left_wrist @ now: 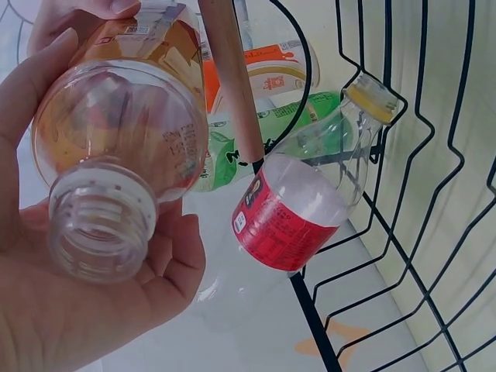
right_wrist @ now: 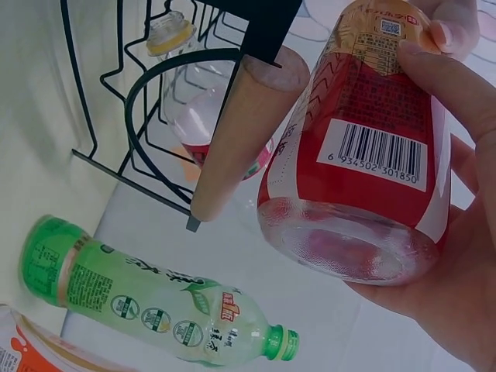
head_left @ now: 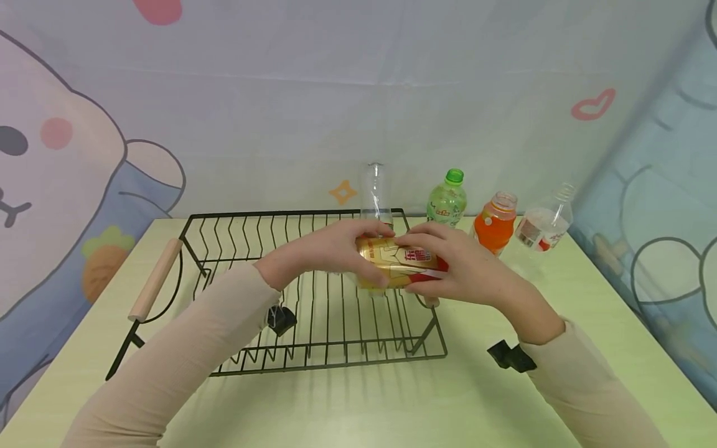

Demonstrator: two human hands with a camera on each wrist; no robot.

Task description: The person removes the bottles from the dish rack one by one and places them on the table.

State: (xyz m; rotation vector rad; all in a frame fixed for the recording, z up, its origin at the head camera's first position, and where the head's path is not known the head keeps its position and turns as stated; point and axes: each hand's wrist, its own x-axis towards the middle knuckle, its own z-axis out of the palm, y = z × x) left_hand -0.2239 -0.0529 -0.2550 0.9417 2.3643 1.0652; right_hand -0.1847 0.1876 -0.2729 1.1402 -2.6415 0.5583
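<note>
Both hands grip a clear plastic bottle with a gold and red label (head_left: 402, 261), held lying sideways above the right part of a black wire rack (head_left: 327, 343). My left hand (head_left: 330, 247) curls round its shoulder end; the uncapped mouth shows in the left wrist view. My right hand (head_left: 467, 264) holds the base end, where a barcode (right_wrist: 374, 155) is visible in the right wrist view. Behind them, a clear bottle with a yellow neck ring and red label (left_wrist: 287, 217) stands at the rack's back, its lower part mostly hidden in the head view.
Right of the rack stand a green bottle (head_left: 446, 202), a bottle with an orange label (head_left: 494, 225) and a clear bottle with a small label (head_left: 543, 229). The rack has wooden handles (head_left: 157, 279) at its sides. A printed cloth (head_left: 269, 124) hangs behind the table.
</note>
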